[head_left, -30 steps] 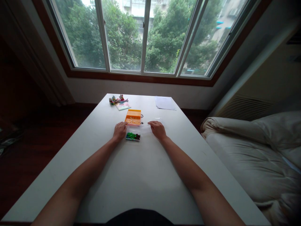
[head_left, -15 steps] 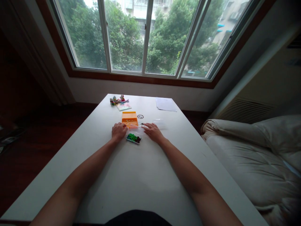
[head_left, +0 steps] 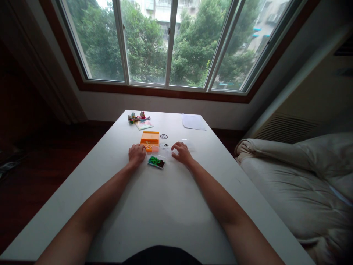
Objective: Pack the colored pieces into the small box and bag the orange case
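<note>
My left hand [head_left: 137, 154] rests with bent fingers at the near left corner of an open orange plastic case [head_left: 150, 136], its fingertips against the case's edge. Small pale pieces lie in the near half of the case. My right hand [head_left: 182, 152] hovers low or rests on the table to the right, thumb and fingers parted, with nothing visible in it. Between the hands is a clear plastic sheet or tray [head_left: 168, 150], hard to make out, which partly overlaps the case. Closer to me, a small white tray [head_left: 156, 162] holds green and dark brown pieces.
A round black-and-white drawing [head_left: 163, 136] lies beyond the clear plastic. Colourful small figures [head_left: 135, 117] and a pastel card [head_left: 144, 124] sit at the table's far left. Paper sheets [head_left: 193, 122] lie far right. A beige sofa [head_left: 292, 176] flanks the white table [head_left: 162, 217].
My hands have moved apart, the right one drawing back from the clear plastic. The orange case has shifted slightly left and toward me, turning a little.
</note>
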Motion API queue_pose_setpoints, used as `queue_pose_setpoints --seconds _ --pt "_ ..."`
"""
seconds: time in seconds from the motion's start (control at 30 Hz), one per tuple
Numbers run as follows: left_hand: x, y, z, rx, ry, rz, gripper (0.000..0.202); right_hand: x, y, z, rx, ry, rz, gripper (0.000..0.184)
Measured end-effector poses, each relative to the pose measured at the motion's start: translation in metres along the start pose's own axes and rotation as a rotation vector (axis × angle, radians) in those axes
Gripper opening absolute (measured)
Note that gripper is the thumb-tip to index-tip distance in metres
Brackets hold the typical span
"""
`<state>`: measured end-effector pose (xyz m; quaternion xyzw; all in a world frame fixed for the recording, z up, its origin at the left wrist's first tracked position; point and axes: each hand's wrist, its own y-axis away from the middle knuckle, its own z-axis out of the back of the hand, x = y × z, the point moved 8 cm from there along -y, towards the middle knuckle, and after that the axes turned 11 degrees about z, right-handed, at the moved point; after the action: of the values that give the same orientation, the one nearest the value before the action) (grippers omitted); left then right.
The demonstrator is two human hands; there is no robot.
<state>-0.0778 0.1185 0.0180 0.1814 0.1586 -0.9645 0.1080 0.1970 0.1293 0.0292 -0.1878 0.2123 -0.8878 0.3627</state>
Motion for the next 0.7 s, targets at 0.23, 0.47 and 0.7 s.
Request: queue_pose_setpoints --seconds 0.23,0.47,0.7 --pt "-0.006 0.004 0.004 -0.008 -0.03 -0.041 0.03 -0.008 0.0 0.002 -0.035 0.054 -0.022 0.016" --pt "0.001 -0.003 0.003 0.027 -0.047 -0.032 0.021 -0.02 0.002 -0.001 -0.044 0.066 -0.085 0.013" --pt "0.006 -0.011 0.003 0.133 -0.03 -0.03 0.022 -0.03 0.009 0.001 -0.149 0.124 -0.176 0.017"
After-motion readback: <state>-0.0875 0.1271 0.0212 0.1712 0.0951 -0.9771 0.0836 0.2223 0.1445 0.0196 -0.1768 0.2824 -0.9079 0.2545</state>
